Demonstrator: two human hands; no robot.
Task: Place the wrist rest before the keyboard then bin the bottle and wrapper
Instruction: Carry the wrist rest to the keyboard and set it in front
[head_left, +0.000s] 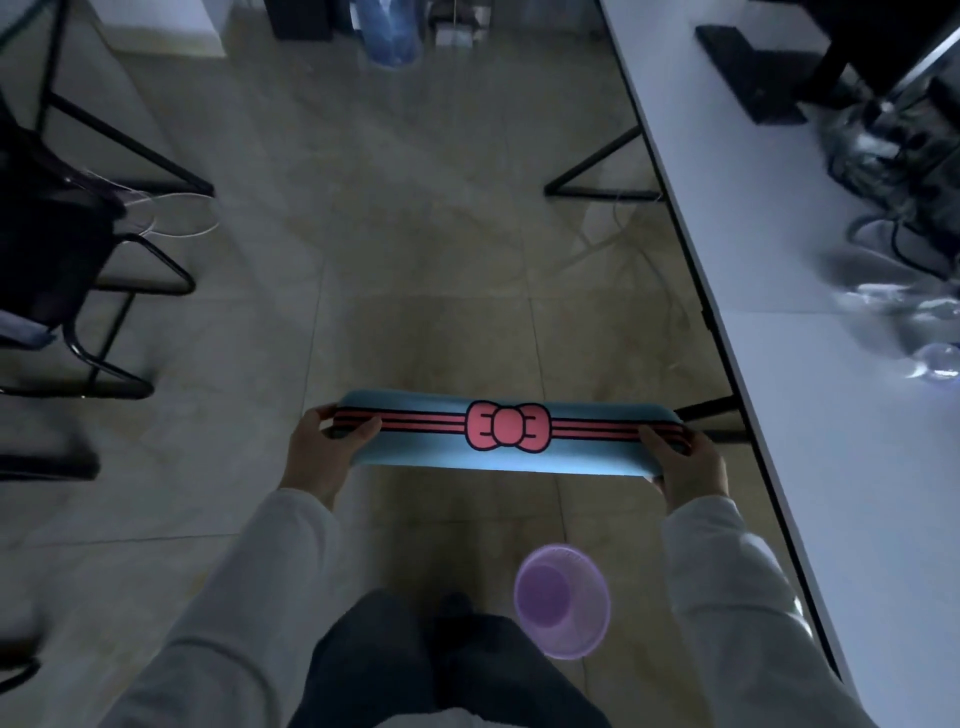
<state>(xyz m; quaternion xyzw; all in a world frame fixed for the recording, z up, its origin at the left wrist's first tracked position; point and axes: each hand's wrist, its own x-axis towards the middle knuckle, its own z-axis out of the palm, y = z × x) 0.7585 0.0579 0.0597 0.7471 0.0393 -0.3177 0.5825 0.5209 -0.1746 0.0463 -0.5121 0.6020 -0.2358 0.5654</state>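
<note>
A long light-blue wrist rest (441, 452) with pink stripes and a pink bow is held level above the floor, in front of me. My left hand (324, 457) grips its left end and my right hand (685, 467) grips its right end. A clear plastic bottle (904, 306) lies blurred on the white desk (779, 270) at the right. A small purple bin (561, 603) stands on the floor below my right arm. No keyboard or wrapper shows clearly.
Black monitor stands and tangled cables (893, 156) sit at the far right of the desk. A black chair (57, 249) and metal frames stand at the left. Tiled floor (415, 234) lies between them. Black desk legs (597, 176) reach out from under the desk.
</note>
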